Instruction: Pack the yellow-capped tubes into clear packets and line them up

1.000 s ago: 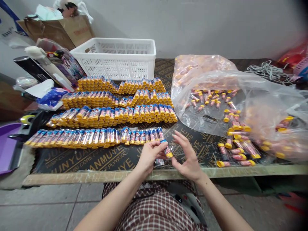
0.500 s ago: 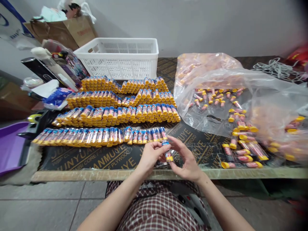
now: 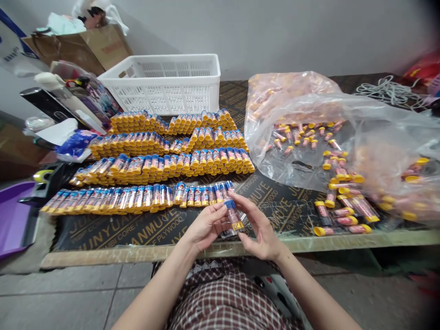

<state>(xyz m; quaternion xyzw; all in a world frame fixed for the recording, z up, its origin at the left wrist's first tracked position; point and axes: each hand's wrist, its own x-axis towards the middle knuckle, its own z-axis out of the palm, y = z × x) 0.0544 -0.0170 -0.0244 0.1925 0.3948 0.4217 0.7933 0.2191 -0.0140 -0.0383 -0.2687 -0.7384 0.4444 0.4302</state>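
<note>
A small clear tube (image 3: pixel 233 214) with a blue top cap, a yellow bottom cap and a reddish printed label is held upright, leaning a little, between my hands over the front of the table. My left hand (image 3: pixel 207 225) pinches it from the left with thumb and fingers. From the right, my right hand (image 3: pixel 260 229) curves around it, index finger by the blue cap and thumb by the yellow one. Just behind lies a front row of similar tubes (image 3: pixel 137 198). Clear plastic pieces (image 3: pixel 228 233) lie partly hidden beneath my hands.
Stacked tube rows (image 3: pixel 165 165) stand behind the front row, before a white plastic basket (image 3: pixel 172 94). Loose yellow-capped tubes (image 3: pixel 344 212) spill from a clear plastic bag (image 3: pixel 282 172) at right. A purple dustpan (image 3: pixel 15 220) is far left; the wooden table edge (image 3: pixel 137 254) runs in front.
The tube has tilted between my fingers, and its blue cap now shows more fully. My left thumb has slid lower-left off the label. The view has shifted slightly.
</note>
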